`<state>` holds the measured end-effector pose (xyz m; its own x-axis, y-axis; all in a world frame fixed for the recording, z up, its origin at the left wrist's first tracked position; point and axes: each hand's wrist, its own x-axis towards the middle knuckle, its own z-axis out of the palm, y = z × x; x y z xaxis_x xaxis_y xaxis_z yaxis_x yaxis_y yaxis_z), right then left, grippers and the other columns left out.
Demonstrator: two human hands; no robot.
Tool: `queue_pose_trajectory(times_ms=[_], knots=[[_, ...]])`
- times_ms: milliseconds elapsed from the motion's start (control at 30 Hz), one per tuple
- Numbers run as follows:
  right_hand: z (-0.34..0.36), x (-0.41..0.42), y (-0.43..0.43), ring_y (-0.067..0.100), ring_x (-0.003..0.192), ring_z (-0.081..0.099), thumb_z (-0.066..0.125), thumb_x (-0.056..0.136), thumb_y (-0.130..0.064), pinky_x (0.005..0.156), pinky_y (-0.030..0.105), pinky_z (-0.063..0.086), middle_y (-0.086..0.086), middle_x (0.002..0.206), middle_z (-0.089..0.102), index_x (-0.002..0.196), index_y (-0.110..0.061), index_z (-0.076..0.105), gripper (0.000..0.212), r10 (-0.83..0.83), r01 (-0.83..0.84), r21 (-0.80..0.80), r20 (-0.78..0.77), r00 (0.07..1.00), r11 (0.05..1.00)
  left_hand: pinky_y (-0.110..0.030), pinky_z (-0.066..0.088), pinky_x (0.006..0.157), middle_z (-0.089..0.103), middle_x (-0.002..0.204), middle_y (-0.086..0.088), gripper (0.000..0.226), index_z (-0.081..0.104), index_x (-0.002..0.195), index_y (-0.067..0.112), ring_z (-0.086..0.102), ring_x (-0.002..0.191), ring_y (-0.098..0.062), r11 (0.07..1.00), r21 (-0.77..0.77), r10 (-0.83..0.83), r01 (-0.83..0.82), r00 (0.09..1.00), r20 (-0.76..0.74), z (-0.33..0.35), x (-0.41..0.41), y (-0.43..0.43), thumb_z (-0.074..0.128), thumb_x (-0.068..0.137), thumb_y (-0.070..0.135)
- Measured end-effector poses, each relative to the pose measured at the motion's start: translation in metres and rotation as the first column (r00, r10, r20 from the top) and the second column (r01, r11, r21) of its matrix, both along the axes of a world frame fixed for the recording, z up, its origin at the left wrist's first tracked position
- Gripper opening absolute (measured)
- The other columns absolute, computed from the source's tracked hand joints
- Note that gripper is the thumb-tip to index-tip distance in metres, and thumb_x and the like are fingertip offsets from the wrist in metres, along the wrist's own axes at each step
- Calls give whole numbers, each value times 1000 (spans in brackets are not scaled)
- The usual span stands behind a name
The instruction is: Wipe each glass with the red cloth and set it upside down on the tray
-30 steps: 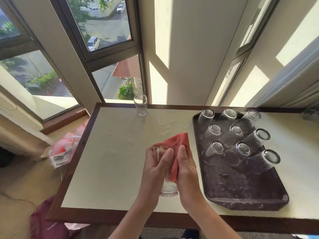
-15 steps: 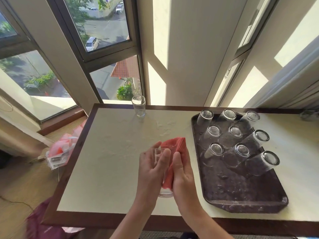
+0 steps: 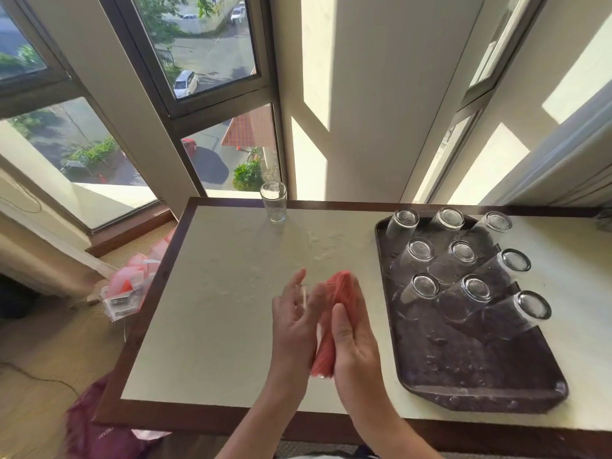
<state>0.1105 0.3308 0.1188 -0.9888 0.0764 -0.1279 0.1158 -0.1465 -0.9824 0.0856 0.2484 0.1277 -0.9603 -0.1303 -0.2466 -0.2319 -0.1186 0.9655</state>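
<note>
**At the table's near edge: glass and red cloth between both hands**

Over the near middle of the cream-topped table, both hands are raised and close together, blurred by motion.

- Left hand: fingers mostly extended and only lightly bent, index finger pointing up. It holds the held glass between thumb and fingers. Only a faint rim and a strip of wall show, so I cannot tell how the glass is tilted.
- Right hand: wrapped around the red cloth, thumb lying up along it. The cloth is bunched lengthwise and pressed against the glass from the right. It fills the gap between the two palms and sticks out above the fingers and below the heel of the hand.
- Dark tray: on the right part of the table, just beside the right hand, its surface spotted with water. Nine tray glasses stand on its far half, mouths down, in three rows of three. The near half is bare.
- One upright glass: alone at the far edge of the table, left of the tray and well apart from the hands.
- Floor, left of the table: a pink bundle in clear wrapping.
</note>
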Motion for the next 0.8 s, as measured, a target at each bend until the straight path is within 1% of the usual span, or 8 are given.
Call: queue_pose_trajectory(times_ms=[133, 200, 300, 400, 500, 667, 733, 800], knots=[[-4, 1, -1, 5, 133, 50, 46, 96, -46, 111, 33, 41, -18, 145, 50, 147, -37, 37, 52, 28, -25, 46, -70, 997, 999, -40, 54, 97, 71, 114, -2, 58, 50, 132, 32, 70, 106, -16, 998, 56, 32, -34, 999, 40, -2, 2, -2, 49, 85, 66], [4, -14, 7, 8, 109, 67, 42, 100, -41, 87, 22, 55, -4, 122, 69, 137, -24, 51, 42, 32, -29, -92, 39, 999, 995, -27, 58, 84, 74, 106, 5, 48, 53, 126, 30, 71, 101, -10, 995, 98, -1, -2, 999, 32, 1, 6, 5, 52, 83, 52], [13, -27, 8, 4, 74, 71, 39, 99, -41, 57, 15, 51, 3, 98, 76, 124, -17, 61, 40, 45, -25, -143, 143, 989, 989, -22, 57, 81, 69, 113, 1, 69, 51, 130, 30, 70, 103, -9, 997, 80, 10, -10, 1000, 7, 2, 4, 9, 70, 72, 60], [7, -10, -4, -6, 104, 64, 45, 90, -65, 87, 17, 51, -15, 128, 65, 140, -42, 45, 55, -9, 6, 60, 49, 999, 998, -36, 56, 96, 58, 130, -8, 93, 56, 132, 35, 64, 117, -18, 997, 69, 40, -41, 999, 18, 2, -4, 1, 72, 54, 82], [1, 3, -8, -15, 118, 53, 44, 94, -52, 95, 7, 41, -39, 137, 47, 145, -52, 29, 53, 34, -18, 240, -62, 997, 971, -45, 51, 102, 66, 121, -13, 95, 51, 134, 32, 66, 114, -22, 994, 77, 76, -78, 997, 30, 1, -8, -7, 70, 56, 83], [17, -30, 2, 13, 91, 73, 38, 102, -34, 71, 20, 56, 0, 98, 77, 120, -20, 61, 33, 35, -13, -203, 107, 994, 979, -25, 58, 80, 73, 108, -3, 59, 52, 126, 20, 73, 100, -13, 992, 124, 22, -25, 999, 28, 2, -2, 1, 68, 76, 46], [19, -32, -2, 17, 95, 73, 42, 99, -42, 72, 20, 56, 1, 101, 76, 121, -23, 62, 35, 14, 2, -157, 102, 995, 988, -18, 56, 75, 71, 109, -2, 58, 52, 123, 22, 72, 98, -8, 993, 119, -3, 2, 1000, 10, 2, -4, 0, 77, 76, 44], [15, -22, -7, 10, 111, 67, 47, 94, -53, 89, 22, 53, -6, 120, 70, 136, -34, 52, 47, 1, 1, -45, 34, 999, 999, -24, 57, 79, 67, 117, -11, 77, 54, 127, 20, 71, 103, -17, 993, 119, -16, 16, 1000, 5, 1, -10, -5, 81, 67, 59]])
